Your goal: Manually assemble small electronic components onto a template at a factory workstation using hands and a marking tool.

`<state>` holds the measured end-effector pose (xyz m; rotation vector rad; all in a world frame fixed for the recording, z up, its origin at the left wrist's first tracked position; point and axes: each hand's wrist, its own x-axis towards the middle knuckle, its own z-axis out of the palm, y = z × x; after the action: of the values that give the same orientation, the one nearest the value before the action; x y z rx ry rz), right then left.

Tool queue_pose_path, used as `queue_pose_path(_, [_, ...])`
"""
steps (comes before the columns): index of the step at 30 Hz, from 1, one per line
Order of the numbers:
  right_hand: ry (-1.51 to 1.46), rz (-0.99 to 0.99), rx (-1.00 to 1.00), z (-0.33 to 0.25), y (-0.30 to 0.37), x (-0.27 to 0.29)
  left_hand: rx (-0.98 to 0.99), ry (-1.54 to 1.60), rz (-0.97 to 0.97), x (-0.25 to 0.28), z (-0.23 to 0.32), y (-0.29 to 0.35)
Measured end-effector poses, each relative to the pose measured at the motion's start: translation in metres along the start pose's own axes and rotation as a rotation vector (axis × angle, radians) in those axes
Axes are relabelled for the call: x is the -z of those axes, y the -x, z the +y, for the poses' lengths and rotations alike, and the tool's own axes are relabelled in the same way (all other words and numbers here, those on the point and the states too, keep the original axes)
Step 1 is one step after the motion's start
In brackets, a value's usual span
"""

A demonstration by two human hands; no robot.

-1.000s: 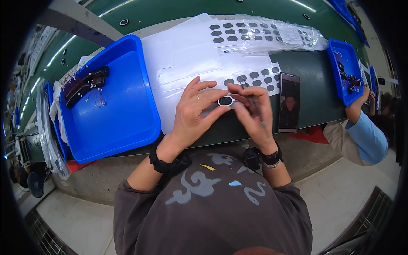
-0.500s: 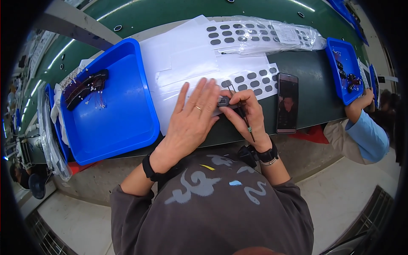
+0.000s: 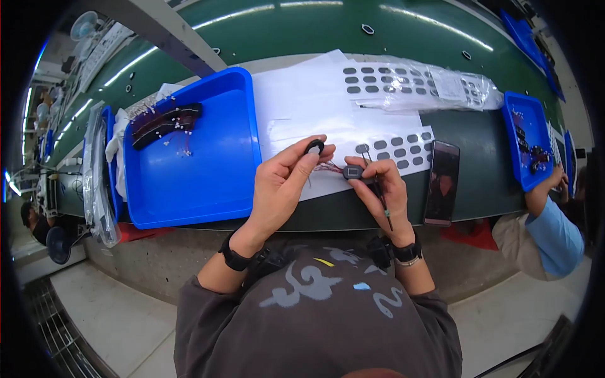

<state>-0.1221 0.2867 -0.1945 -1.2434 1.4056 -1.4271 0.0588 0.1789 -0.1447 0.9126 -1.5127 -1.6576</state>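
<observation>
My left hand (image 3: 277, 186) pinches a small black oval speaker (image 3: 313, 147) between thumb and fingers. In my right hand (image 3: 389, 186) another black oval speaker (image 3: 352, 172), with a pale rectangular outline on its face, is gripped at the fingertips. The same hand also keeps a pair of dark tweezers (image 3: 384, 208), their tips pointing away from me. Thin dark red wires (image 3: 331, 167) run between the two hands. Just beyond the right hand lies a white sheet of grey oval stickers (image 3: 409, 150), close to the tweezers' tips.
To the left a large blue tray (image 3: 189, 189) holds a row of black wired speakers (image 3: 165, 126). White papers (image 3: 283, 82) and a clear plastic bag (image 3: 466, 91) lie beyond my hands. A phone (image 3: 443, 183) is at right. Farther right, another person's arm (image 3: 551, 220) reaches toward a smaller blue tray (image 3: 518, 157).
My left hand, earlier laid flat with fingers stretched beside the right, has drawn back left and now pinches a speaker. The right hand keeps its speaker and tweezers. The whole view has shifted.
</observation>
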Motion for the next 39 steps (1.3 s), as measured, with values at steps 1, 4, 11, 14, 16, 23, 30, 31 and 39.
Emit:
queue_pose_path(1, [0.007,0.003,-0.008,0.0,0.001,0.0,0.05,0.073,-0.022,0.001,-0.001,0.0])
queue_pose_path(4, [0.021,-0.001,0.0,0.0,-0.004,-0.002,0.128,0.184,-0.043,0.004,0.004,-0.002])
queue_pose_path(11, [0.087,-0.002,0.069,-0.003,-0.004,-0.002,0.188,0.399,-0.036,0.011,0.018,-0.004])
queue_pose_path(14, [0.14,0.003,0.086,-0.003,-0.004,0.0,0.227,0.261,-0.108,0.029,0.039,-0.032])
queue_pose_path(16, [0.146,0.0,0.102,-0.002,-0.005,0.001,0.122,-0.15,-0.148,0.043,0.059,-0.068])
queue_pose_path(23, [0.143,0.02,0.157,-0.004,-0.005,0.0,-0.536,-1.287,0.149,0.052,0.058,-0.189])
queue_pose_path(30, [0.177,0.027,0.199,0.001,-0.008,0.001,-0.468,-1.236,-0.292,-0.017,0.042,-0.168])
queue_pose_path(31, [0.169,-0.005,0.193,0.0,-0.003,0.001,-0.432,-1.201,-0.37,-0.021,0.044,-0.147])
queue_pose_path(39, [0.117,0.06,0.061,0.005,0.006,0.002,-0.415,-0.642,-0.255,-0.024,-0.002,-0.006])
